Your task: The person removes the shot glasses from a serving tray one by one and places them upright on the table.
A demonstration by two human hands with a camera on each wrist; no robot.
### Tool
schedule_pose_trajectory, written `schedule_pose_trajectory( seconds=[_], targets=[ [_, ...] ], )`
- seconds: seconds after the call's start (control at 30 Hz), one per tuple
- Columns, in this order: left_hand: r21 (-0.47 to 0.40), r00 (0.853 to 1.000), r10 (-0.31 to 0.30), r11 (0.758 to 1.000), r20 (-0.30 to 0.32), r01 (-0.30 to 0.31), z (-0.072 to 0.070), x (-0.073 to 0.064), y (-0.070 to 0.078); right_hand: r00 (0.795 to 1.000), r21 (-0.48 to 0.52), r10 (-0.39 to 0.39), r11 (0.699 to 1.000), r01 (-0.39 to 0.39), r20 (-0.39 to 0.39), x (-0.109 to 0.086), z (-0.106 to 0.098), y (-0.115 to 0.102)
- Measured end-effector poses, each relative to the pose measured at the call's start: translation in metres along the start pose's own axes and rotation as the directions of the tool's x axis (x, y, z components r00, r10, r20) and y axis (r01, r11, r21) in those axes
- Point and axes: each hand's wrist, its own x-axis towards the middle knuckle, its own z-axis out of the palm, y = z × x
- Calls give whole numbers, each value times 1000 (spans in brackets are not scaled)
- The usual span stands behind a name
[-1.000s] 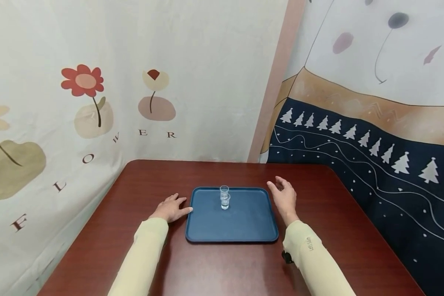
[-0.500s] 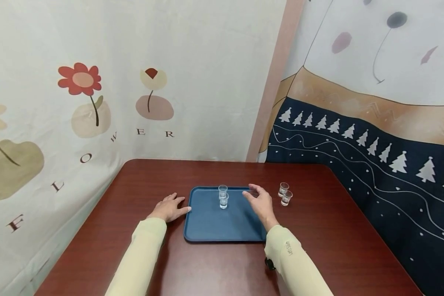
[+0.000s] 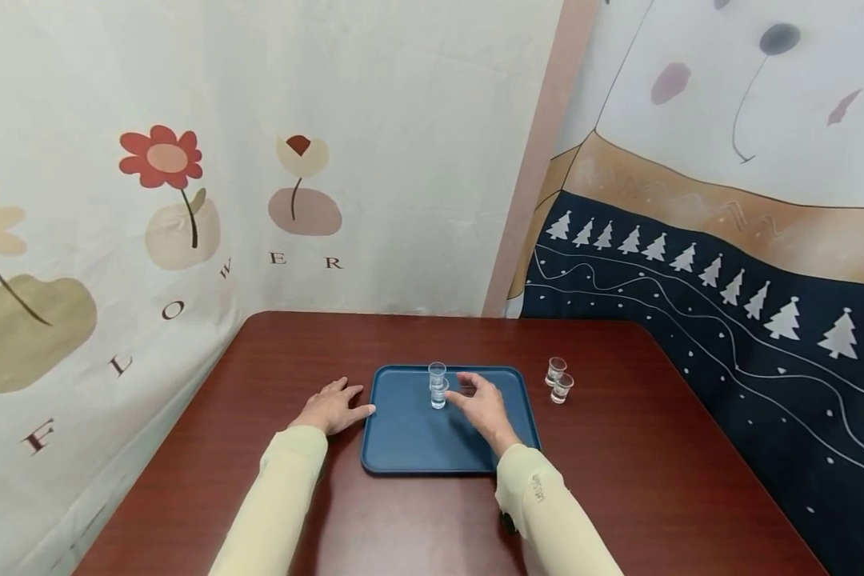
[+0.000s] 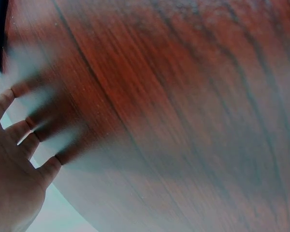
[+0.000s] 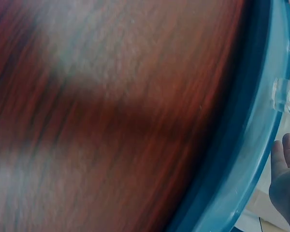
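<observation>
Two small clear shot glasses, a front one (image 3: 438,397) and a back one (image 3: 437,373), stand close together on the blue tray (image 3: 432,448). My right hand (image 3: 484,410) is over the tray just right of the front glass, thumb and fingers parted. Whether the thumb touches that glass is hard to tell. In the right wrist view, a shot glass (image 5: 286,96) appears beyond the tray rim, apart from the fingers. My left hand (image 3: 329,408) rests on the table with spread fingers, its thumb at the tray's left edge. In the left wrist view, fingertips (image 4: 55,162) meet the wood.
On the reddish-brown table (image 3: 619,448), two more shot glasses (image 3: 561,389) stand right of the tray. Behind the table hangs a pale flower-printed cloth (image 3: 403,200); a dark tree-patterned cloth (image 3: 691,320) covers the right side.
My right hand has moved left from beyond the tray's right edge to beside the glasses on it. This uncovered the two glasses on the right. The left hand has stayed put.
</observation>
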Motion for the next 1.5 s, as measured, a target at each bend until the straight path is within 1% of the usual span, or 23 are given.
schedule_pose_trajectory(
  seconds=[0.2, 0.37, 0.47, 0.6, 0.7, 0.93, 1.07, 1.17, 1.33, 1.5],
  targets=[
    [-7, 1000, 3, 1000, 15, -3, 1, 0, 8, 1000, -6, 27, 1000, -27, -5, -1, 7, 4],
    [-4, 1000, 8, 1000, 20, -7, 3, 2, 12, 1000, -17, 24, 1000, -24, -11, -1, 11, 8],
    [-5, 1000, 9, 1000, 23, -9, 4, 3, 15, 999, -28, 34, 999, -35, -20, -2, 13, 8],
    [4, 1000, 12, 1000, 29, -12, 5, 5, 17, 999, -63, 26, 998, -29, -42, -3, 14, 8],
    [2, 999, 10, 1000, 32, -10, 6, 6, 17, 998, -89, 13, 996, -19, -59, -4, 13, 7],
    [-13, 1000, 14, 1000, 23, -14, 6, 3, 13, 994, -66, 15, 998, -23, -113, -4, 7, 3],
    [-13, 1000, 13, 1000, 26, -13, 5, 2, 9, 985, -59, 9, 998, -19, -170, -4, -2, 0],
    [-10, 1000, 12, 1000, 15, -12, 3, 3, 6, 977, -55, -13, 999, 1, -213, -2, -14, -2],
    [-8, 1000, 12, 1000, 9, -12, 0, 3, 2, 951, -44, -35, 999, 23, -306, -1, -40, -1],
    [-7, 1000, 7, 1000, 16, -7, 0, 2, 0, 928, -41, -12, 999, -3, -373, -3, -67, 9]
  ],
)
